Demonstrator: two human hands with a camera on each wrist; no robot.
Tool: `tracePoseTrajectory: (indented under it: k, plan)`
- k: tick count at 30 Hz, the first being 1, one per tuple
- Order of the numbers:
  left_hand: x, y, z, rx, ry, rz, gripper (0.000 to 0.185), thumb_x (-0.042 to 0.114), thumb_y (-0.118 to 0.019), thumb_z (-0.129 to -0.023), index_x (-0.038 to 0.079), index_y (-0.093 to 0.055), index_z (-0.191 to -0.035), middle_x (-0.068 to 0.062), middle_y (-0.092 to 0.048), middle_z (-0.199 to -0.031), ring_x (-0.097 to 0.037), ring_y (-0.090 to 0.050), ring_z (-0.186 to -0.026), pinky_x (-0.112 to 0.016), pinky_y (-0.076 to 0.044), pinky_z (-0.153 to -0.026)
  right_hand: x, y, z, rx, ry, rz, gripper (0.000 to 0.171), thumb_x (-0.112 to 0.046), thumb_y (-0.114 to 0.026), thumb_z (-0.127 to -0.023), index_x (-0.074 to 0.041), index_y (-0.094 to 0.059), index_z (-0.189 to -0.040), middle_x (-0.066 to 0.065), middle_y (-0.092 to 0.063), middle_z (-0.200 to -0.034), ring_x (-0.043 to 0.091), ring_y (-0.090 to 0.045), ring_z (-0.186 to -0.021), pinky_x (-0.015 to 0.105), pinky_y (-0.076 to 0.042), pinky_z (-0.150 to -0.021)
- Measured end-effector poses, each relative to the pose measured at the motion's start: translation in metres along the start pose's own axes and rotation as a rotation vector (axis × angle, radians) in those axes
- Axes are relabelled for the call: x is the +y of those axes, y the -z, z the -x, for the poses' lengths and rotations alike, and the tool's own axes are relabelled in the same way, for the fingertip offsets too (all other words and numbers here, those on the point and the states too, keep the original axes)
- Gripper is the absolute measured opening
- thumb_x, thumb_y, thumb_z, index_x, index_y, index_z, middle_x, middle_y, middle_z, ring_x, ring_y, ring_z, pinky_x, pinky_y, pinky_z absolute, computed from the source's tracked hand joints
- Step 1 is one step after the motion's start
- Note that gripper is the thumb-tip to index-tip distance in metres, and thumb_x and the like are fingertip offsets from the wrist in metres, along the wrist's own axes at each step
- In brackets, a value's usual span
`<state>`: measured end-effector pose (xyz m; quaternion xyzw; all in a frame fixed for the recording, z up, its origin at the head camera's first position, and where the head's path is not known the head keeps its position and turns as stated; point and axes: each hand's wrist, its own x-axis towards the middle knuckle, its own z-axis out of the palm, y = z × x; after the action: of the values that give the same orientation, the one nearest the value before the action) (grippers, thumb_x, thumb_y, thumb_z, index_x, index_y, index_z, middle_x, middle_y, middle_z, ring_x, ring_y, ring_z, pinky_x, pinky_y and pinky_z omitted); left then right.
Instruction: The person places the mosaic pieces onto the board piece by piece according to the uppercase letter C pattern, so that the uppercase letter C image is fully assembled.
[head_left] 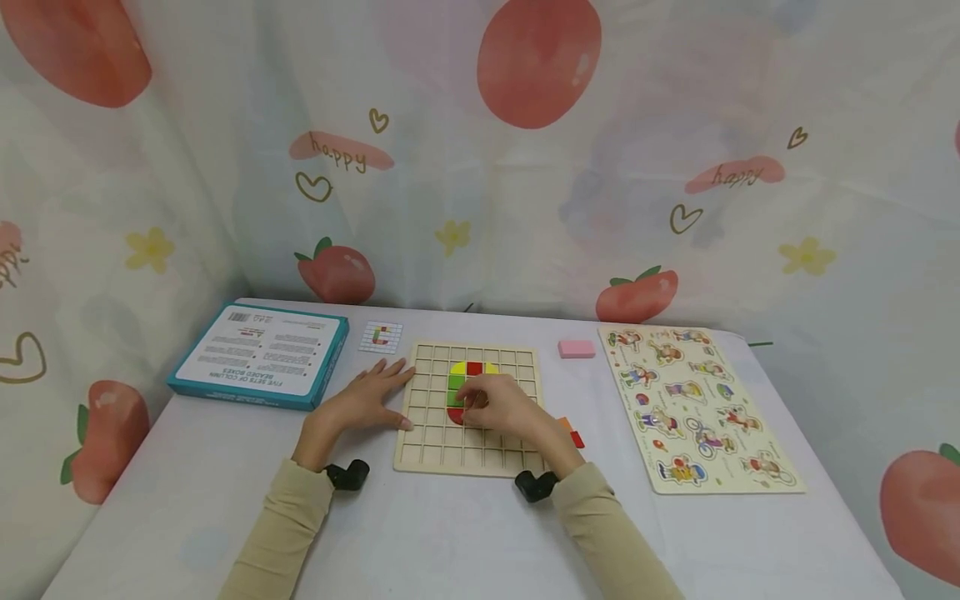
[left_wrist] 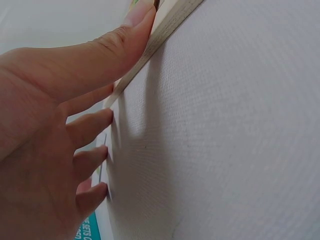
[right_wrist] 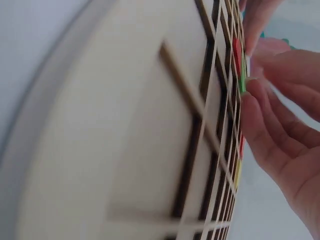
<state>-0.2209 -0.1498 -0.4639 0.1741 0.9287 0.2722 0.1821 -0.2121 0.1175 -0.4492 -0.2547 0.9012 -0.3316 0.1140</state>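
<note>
A wooden grid board [head_left: 431, 458] lies flat in the middle of the table. Yellow, red and green tiles [head_left: 455, 382] sit in its squares, partly covered by my right hand. That right hand [head_left: 498, 404] is over the board with fingers bent, thumb and fingertips close together right at the green and red tiles; I cannot tell whether a tile is between them. My left hand [head_left: 365, 397] is spread at the board's left side. In the left wrist view its thumb [left_wrist: 125, 42] rests at the board's edge, the other fingertips close along it.
A small pattern card [head_left: 381, 337] lies behind the left hand, beside a teal box [head_left: 258, 354]. Orange and red pieces [head_left: 576, 439] lie beside the board, near the right wrist. Farther right are a pink block [head_left: 576, 349] and a picture board with cartoon figures [head_left: 705, 408].
</note>
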Motion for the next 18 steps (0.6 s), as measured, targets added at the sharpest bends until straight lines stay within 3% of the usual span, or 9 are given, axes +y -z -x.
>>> tracePoseTrajectory:
  k: [9,18]
  plan:
    - [0.002,0.0,0.0,-0.003,0.013,0.01,0.096,0.037,-0.085,-0.084,0.011,-0.034,-0.161,-0.014,-0.019,-0.172,-0.043,-0.004,-0.159,-0.062,-0.004,-0.128,0.019,0.015,0.017,0.04,0.013,-0.021,0.017,-0.009,-0.075,-0.091,-0.006,-0.076,-0.107,0.001,-0.073,-0.096,0.011,-0.064,-0.082,0.024,-0.055,-0.074]
    - [0.0,-0.002,0.0,-0.004,0.013,-0.003,0.095,0.036,-0.084,-0.084,0.013,-0.034,-0.162,-0.013,-0.019,-0.172,-0.042,-0.004,-0.16,-0.062,-0.005,-0.128,0.036,0.03,0.042,0.083,-0.063,-0.041,0.015,-0.01,-0.074,-0.091,-0.008,-0.076,-0.106,0.0,-0.073,-0.096,0.013,-0.063,-0.084,0.026,-0.054,-0.074]
